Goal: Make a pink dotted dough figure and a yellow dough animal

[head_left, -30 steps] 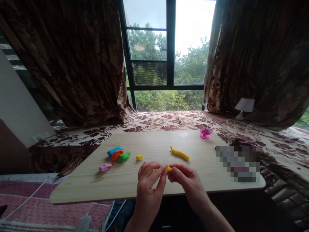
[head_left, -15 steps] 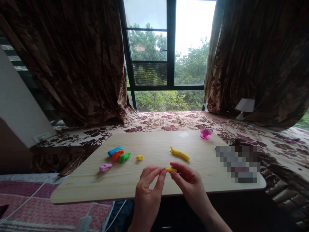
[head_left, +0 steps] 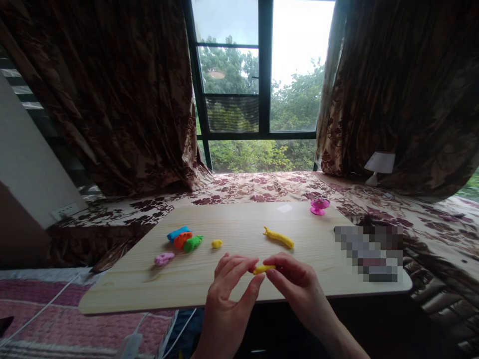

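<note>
Between the thumb and fingers of my right hand (head_left: 297, 279) is a small yellow roll of modelling clay (head_left: 264, 269), held above the table's near edge. My left hand (head_left: 234, 289) is at the roll's left end, its thumb and forefinger parted around that tip; whether they touch it is hard to tell. Just beyond my hands lies a longer yellow clay piece (head_left: 279, 238), forked at its left end. A small yellow lump (head_left: 216, 244) sits to its left.
Blue (head_left: 178, 234), orange (head_left: 182, 241) and green clay (head_left: 193, 244) lie together on the wooden table (head_left: 127, 284), near a pale pink lump (head_left: 163, 259). A bright pink stand-like object (head_left: 319, 207) is at the far right corner. A pixelated patch (head_left: 368, 254) covers the right side.
The left thumb and forefinger have loosened from the yellow roll and spread apart, uncovering its left end. Both hands have shifted slightly closer to me. The pieces on the table stay put.
</note>
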{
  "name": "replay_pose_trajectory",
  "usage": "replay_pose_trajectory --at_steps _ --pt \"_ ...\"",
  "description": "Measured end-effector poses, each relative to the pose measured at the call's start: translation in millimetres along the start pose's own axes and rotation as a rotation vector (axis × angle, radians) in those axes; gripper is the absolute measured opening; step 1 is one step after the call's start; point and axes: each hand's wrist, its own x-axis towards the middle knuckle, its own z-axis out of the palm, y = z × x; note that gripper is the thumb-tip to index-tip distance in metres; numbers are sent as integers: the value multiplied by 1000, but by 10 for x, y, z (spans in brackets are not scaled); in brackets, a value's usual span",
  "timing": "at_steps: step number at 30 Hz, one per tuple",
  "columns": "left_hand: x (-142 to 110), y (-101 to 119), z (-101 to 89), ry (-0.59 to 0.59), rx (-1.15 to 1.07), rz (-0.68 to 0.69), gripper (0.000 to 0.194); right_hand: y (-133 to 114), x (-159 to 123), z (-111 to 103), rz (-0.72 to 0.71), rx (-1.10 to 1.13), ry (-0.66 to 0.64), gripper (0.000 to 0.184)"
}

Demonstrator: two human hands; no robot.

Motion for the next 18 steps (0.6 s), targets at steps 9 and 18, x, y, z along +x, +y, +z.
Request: replay_pose_trajectory --at_steps 9,18 --pt "25 84 -114 -68 72 67 26 -138 -5 -55 0 -51 -65 13" --pt "58 144 -163 -89 84 83 22 -240 -32 -81 -83 -176 -95 17"
